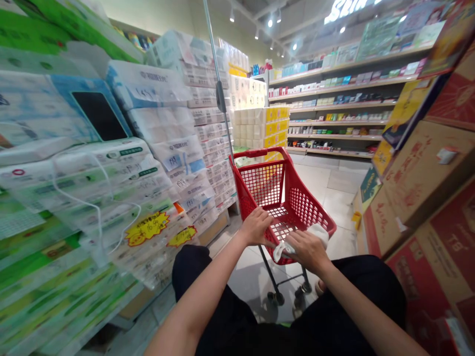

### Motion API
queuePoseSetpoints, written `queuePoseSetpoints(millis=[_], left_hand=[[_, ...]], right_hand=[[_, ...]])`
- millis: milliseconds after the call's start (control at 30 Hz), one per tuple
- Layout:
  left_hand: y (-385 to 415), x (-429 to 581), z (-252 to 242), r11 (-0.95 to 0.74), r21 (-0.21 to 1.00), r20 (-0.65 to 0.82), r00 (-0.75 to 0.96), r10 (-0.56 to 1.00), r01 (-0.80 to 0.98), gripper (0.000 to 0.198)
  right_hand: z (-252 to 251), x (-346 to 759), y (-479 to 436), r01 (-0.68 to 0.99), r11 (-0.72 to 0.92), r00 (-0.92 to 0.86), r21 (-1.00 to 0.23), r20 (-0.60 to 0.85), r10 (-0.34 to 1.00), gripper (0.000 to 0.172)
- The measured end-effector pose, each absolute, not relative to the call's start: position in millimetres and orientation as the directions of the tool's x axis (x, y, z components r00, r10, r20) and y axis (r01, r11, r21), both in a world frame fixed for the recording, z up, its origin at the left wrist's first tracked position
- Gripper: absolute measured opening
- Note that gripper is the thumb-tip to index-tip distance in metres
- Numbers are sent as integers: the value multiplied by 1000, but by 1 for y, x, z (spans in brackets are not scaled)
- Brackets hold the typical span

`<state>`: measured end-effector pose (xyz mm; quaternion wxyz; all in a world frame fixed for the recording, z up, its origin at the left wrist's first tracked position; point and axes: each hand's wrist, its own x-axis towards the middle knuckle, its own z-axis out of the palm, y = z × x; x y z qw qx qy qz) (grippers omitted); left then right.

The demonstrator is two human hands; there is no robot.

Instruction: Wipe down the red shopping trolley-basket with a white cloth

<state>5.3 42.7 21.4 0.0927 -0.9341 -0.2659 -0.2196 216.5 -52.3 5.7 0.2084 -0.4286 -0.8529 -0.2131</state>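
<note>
A small red plastic shopping cart (297,202) stands on the tiled floor in front of me, its basket empty. My left hand (256,226) rests on the near rim of the basket, fingers curled over the edge. My right hand (307,250) presses a white cloth (318,232) against the same rim, fingers closed on it. A thin metal pole (218,84) rises from the cart's far left corner. My dark-clothed legs fill the bottom of the view.
Stacked packs of tissue paper (111,188) wall in the left side. Brown and red cardboard boxes (426,188) pile up on the right. Store shelves (334,109) with small goods line the far end of the aisle.
</note>
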Motion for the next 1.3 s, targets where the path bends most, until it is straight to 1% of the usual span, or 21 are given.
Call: queuePoseSetpoints(millis=[67, 133, 200, 267, 367, 433, 567, 600, 633, 733, 767, 833, 900, 1000, 1133, 1300], left_hand=[[36, 10, 18, -819, -45, 477, 732, 485, 572, 56], [30, 16, 15, -795, -34, 494, 701, 514, 606, 49], [26, 23, 12, -774, -26, 508, 676, 534, 632, 49], [22, 30, 9, -757, -21, 522, 653, 549, 653, 53], [16, 37, 8, -750, -8, 531, 638, 557, 662, 62], [14, 37, 11, -781, -8, 508, 675, 535, 625, 64], [22, 22, 29, -884, -78, 418, 820, 390, 461, 55], [26, 15, 34, -877, -94, 427, 815, 392, 471, 53], [32, 8, 39, -847, -103, 455, 782, 426, 521, 55], [48, -12, 49, -647, -78, 553, 573, 605, 759, 64], [51, -16, 50, -589, -79, 560, 525, 641, 804, 63], [53, -20, 48, -529, -106, 556, 491, 670, 842, 58], [49, -19, 44, -511, -129, 562, 487, 669, 850, 52], [42, -15, 39, -499, -125, 594, 467, 655, 858, 46], [36, -12, 37, -508, -77, 615, 442, 653, 858, 42], [32, -7, 37, -514, -48, 616, 430, 660, 857, 39]], right_hand=[[6, 205, -56, 852, 494, -497, 173, 562, 661, 27], [7, 194, -59, 901, 410, -410, 141, 587, 698, 26], [8, 189, -61, 934, 341, -336, 111, 600, 726, 26], [9, 192, -61, 941, 324, -314, 96, 602, 734, 26], [8, 210, -59, 919, 385, -360, 86, 580, 731, 26], [6, 226, -56, 891, 447, -408, 76, 564, 718, 26], [1, 259, -52, 858, 512, -439, 42, 576, 689, 27], [0, 267, -51, 854, 519, -439, 34, 583, 684, 27], [-1, 274, -50, 851, 524, -436, 25, 589, 680, 28], [-3, 291, -48, 862, 506, -407, 8, 605, 684, 29], [-4, 293, -48, 873, 487, -392, 10, 609, 689, 29], [-3, 292, -47, 908, 419, -345, 29, 620, 705, 31], [-2, 284, -47, 943, 326, -287, 60, 638, 715, 34], [2, 268, -46, 969, 227, -233, 96, 655, 719, 35], [10, 245, -36, 968, 217, -248, 128, 631, 735, 33], [24, 196, -11, 949, 278, -314, 149, 545, 777, 15]])
